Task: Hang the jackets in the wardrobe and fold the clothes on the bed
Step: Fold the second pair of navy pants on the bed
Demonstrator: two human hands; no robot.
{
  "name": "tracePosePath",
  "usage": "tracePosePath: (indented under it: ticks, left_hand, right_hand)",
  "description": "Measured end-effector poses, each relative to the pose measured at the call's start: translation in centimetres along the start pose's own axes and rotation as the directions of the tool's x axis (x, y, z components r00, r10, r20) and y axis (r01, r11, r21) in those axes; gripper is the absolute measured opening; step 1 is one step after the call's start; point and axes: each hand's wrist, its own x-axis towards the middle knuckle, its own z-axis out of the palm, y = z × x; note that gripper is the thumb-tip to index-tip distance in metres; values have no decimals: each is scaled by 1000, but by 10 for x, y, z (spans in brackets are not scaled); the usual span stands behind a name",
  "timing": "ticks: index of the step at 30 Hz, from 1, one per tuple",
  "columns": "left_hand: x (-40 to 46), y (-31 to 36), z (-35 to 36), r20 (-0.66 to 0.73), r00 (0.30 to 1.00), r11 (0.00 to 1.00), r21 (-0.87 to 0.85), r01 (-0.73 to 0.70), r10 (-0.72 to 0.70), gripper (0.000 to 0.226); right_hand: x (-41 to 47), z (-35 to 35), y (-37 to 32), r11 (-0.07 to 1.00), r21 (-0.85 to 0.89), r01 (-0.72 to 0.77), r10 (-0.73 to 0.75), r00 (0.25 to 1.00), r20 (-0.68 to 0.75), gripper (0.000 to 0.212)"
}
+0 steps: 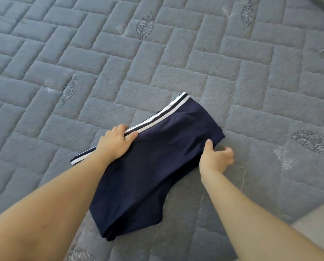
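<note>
A folded navy garment (157, 162) is lying on the grey quilted bed cover (176, 59), slanting from the lower middle of the view up toward the right. A white band with a dark stripe (157, 117) is running along its far left edge, and the fabric is looking doubled over, with several layers showing at the near corner.

The left hand (116, 142) is gripping the striped edge about halfway along: the fingers are curling over the band and the thumb is lying on top of the navy cloth, so the edge is being pinched between them. The left forearm is crossing over the near part of the garment and hiding a piece of the striped edge.

The right hand (215, 157) is holding the opposite, right-hand edge of the garment near its far corner. Its thumb is pressing on top of the cloth while the fingers are curling at the side; whether they are tucked under the fabric cannot be told, as the hand is slightly blurred.

The bed cover is showing a brick-like stitched pattern with embroidered leaves (145, 25) scattered across it. A loose pale thread (241, 176) is lying on the cover just beside the right wrist. At the lower right corner the cover is ending and a paler surface (319, 223) is showing beyond it
</note>
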Motion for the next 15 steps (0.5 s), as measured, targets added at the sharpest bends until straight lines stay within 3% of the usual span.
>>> tracePosePath:
  ticks: [4,7,10,12,15]
  left_hand:
    - [-34,-88,-4,12,993,993,30,118,-119,50]
    - [-45,-127,-3,17,977,978,5,210,-210,52]
    - [-46,-140,-4,113,976,981,-38,191,-186,51]
    - [-50,-141,-5,139,984,980,-144,135,-116,47]
    - [-70,-145,-6,108,990,993,-67,98,-91,41]
  right_hand:
    - [-105,34,52,978,84,-190,177,974,141,71]
    - [-168,59,88,938,-31,-346,346,923,170,74]
    - [-206,74,114,887,-17,-462,453,861,231,72]
    - [-211,74,125,894,3,-448,432,864,259,58]
    - [-204,62,132,957,-68,-281,289,930,228,33]
